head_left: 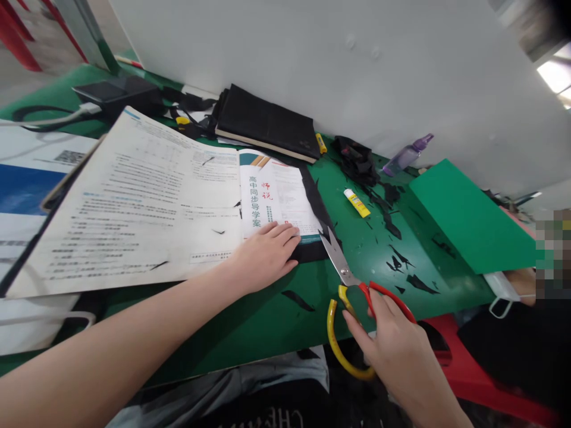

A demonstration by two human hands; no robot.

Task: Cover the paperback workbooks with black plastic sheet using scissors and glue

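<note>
My left hand (270, 252) lies flat on the inner flap of a spread-out book (165, 196), its fingers stretched over the lower edge of the printed page. Beneath that flap, a black sheet (312, 252) sticks out along the right and bottom sides. In my right hand (395, 345) is a pair of scissors (344, 272) with red and yellow handles. Their blades are slightly apart and reach the lower right corner of the black sheet. Thin black scraps (419, 284) lie scattered to the right, and another scrap (298, 300) rests below my left hand.
A black notebook (267, 122) lies behind the book, against a grey panel (285, 59). On the green table (250, 333) are a glue stick (357, 203), a purple spray bottle (408, 156), crumpled black material (354, 159) and a green board (468, 220). Another person's arm shows at far right.
</note>
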